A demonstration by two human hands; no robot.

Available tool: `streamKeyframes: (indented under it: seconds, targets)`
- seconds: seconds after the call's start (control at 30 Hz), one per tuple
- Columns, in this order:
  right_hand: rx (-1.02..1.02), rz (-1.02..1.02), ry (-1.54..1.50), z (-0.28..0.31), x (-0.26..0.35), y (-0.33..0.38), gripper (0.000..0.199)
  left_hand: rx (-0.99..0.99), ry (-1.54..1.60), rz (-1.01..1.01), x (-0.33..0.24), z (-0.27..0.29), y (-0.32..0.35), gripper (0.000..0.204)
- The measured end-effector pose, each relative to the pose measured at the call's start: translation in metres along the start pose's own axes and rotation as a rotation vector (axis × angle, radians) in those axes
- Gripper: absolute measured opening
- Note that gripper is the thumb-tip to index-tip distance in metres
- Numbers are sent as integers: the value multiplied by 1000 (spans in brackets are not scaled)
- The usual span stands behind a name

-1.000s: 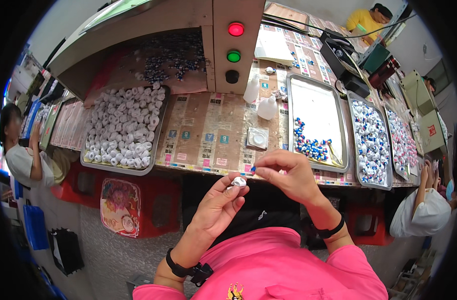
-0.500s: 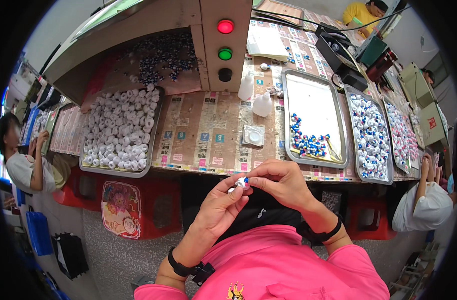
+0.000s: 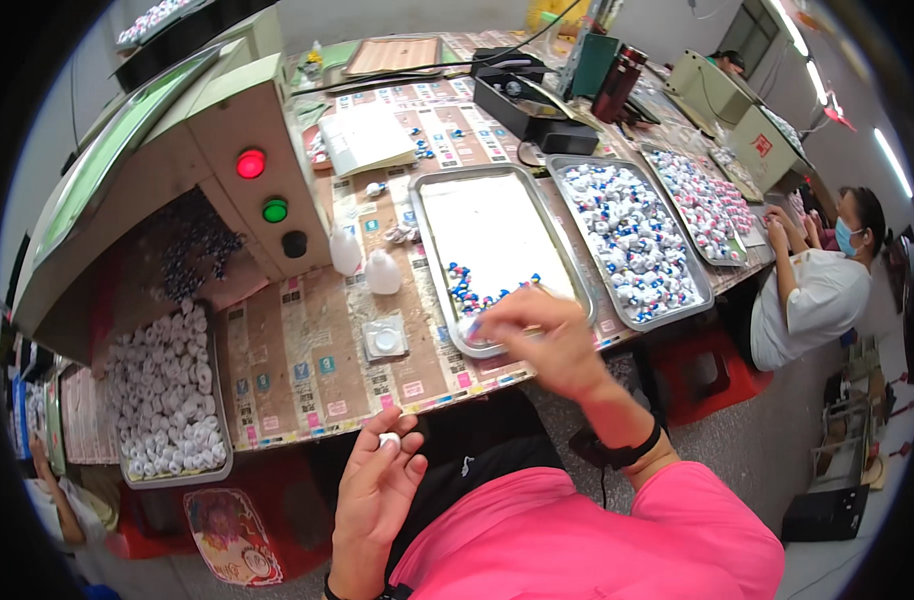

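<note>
My left hand (image 3: 372, 490) is in front of the table edge, fingers curled around a small white knob-like piece (image 3: 389, 440) between thumb and fingertips. My right hand (image 3: 552, 345) reaches over the near edge of a metal tray (image 3: 583, 300), thumb and fingers pinched and blurred. At its fingertips is a smeared small white-and-blue piece (image 3: 469, 328). Small blue, white and red beads (image 3: 464, 288) lie in the near part of this tray, partly hidden behind my hand.
A tray of white pieces (image 3: 167, 390) stands left, beneath a machine with red and green buttons (image 3: 262, 190). Two white bottles (image 3: 383, 272) and a small square pad (image 3: 385, 339) are in the middle. A full tray of mixed pieces (image 3: 632, 240) sits right, near a seated co-worker (image 3: 822, 290).
My hands have parted: the right moved to the tray with a small piece, the left stayed low with a white piece. The view has turned to the right.
</note>
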State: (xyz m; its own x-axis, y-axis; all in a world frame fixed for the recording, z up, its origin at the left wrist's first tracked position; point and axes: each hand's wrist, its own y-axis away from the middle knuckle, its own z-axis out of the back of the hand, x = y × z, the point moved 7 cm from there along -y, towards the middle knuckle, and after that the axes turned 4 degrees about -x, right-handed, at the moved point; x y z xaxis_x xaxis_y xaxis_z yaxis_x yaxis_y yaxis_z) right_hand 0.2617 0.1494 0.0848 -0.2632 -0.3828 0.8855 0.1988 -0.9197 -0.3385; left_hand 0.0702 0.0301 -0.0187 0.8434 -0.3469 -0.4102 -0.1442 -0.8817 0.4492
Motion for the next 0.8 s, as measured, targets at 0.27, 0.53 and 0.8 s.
streamKeyframes:
  seconds: [0.27, 0.53, 0.8]
  targets:
    - [-699, 29, 686, 203, -90, -7, 11, 25, 12, 18, -10, 9, 1, 26]
    - [-428, 232, 704, 120, -74, -32, 14, 68, -14, 38, -2, 6, -1, 32]
    - [36, 173, 635, -17, -75, -72, 15, 35, -57, -15, 3, 9, 5, 37]
